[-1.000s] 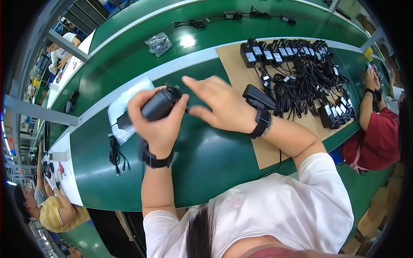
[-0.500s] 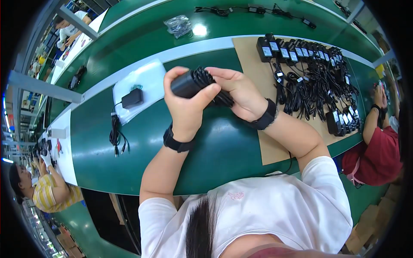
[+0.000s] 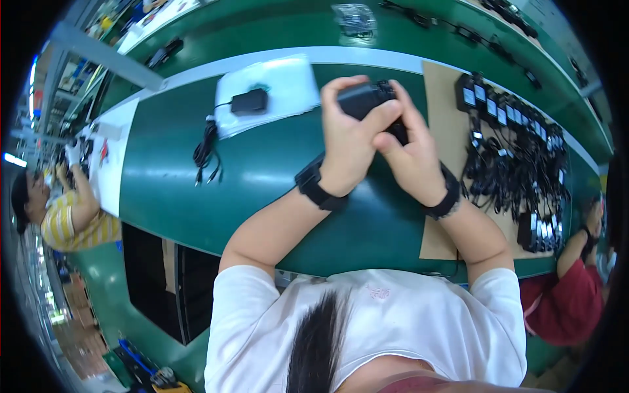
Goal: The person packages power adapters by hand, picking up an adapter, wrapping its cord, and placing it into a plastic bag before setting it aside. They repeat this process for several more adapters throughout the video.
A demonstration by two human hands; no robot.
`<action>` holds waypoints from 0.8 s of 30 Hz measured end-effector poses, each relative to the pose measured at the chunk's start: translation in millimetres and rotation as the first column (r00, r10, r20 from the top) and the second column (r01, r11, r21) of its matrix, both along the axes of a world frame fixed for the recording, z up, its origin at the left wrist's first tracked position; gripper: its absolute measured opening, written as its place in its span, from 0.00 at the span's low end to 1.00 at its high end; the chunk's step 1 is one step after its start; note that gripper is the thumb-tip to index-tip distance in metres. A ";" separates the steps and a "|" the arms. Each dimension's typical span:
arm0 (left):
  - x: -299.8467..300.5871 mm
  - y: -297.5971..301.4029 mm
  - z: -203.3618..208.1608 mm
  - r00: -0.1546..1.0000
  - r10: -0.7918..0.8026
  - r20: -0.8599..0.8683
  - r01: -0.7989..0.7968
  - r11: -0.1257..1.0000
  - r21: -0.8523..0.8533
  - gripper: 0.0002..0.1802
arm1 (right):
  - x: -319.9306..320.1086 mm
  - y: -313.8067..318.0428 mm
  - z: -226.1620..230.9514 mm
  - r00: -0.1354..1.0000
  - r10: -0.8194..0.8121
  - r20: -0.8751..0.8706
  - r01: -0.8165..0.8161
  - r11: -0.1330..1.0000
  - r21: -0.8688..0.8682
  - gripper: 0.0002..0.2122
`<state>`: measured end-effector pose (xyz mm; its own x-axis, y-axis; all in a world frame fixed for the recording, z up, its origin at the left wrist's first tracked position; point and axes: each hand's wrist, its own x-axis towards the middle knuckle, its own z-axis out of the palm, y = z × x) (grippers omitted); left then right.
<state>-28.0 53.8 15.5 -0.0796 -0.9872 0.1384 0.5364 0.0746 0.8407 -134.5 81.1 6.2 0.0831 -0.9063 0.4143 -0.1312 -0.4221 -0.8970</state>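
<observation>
My left hand (image 3: 345, 147) wraps round a black power adapter (image 3: 358, 100), thumb across its near side. My right hand (image 3: 419, 157) closes on the black cable bundle at the adapter's right end, and its thumb almost meets the left thumb. Much of the bundle is hidden behind my fingers. To the left, a second black power adapter (image 3: 249, 102) rests on a stack of clear plastic bags (image 3: 288, 73), its tied cable (image 3: 205, 148) trailing onto the green table (image 3: 164, 164).
At the right, rows of black adapters with coiled cables (image 3: 508, 154) cover a brown cardboard sheet (image 3: 438, 226). Beyond the pale ledge lie a clear plastic bag (image 3: 354, 21) and more cables. Co-workers sit at far left in yellow stripes (image 3: 78, 219) and at right in dark red (image 3: 565, 304).
The view has turned, so the table's things appear shifted. My right hand has changed from loosely open fingers beside the cable to closing round it, nearer my left thumb.
</observation>
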 end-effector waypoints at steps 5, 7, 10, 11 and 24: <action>14.2 -32.4 -7.3 0.904 -0.307 -0.298 0.335 0.941 0.049 0.30 | -17.7 -12.0 15.6 0.987 -0.146 -0.070 0.139 0.986 -0.091 0.30; 37.0 -72.7 -25.9 0.873 0.122 0.472 -0.066 0.989 -0.134 0.27 | -25.5 -13.9 36.6 0.974 -0.224 0.025 0.225 0.965 -0.138 0.29; 74.1 -106.8 -49.9 -0.247 0.652 0.717 -0.045 0.731 -0.681 0.26 | -39.8 -23.6 43.8 0.957 -0.225 0.183 0.250 0.960 -0.125 0.28; 75.6 -109.5 -52.3 -0.335 0.503 0.797 -0.035 0.839 -0.544 0.24 | -42.1 -23.6 45.0 0.954 -0.227 0.195 0.255 0.958 -0.130 0.28; 86.6 -142.7 -30.5 -0.092 0.271 0.958 -0.249 0.926 -0.285 0.25 | -60.2 -22.4 53.5 0.922 -0.263 0.284 0.306 0.945 -0.118 0.26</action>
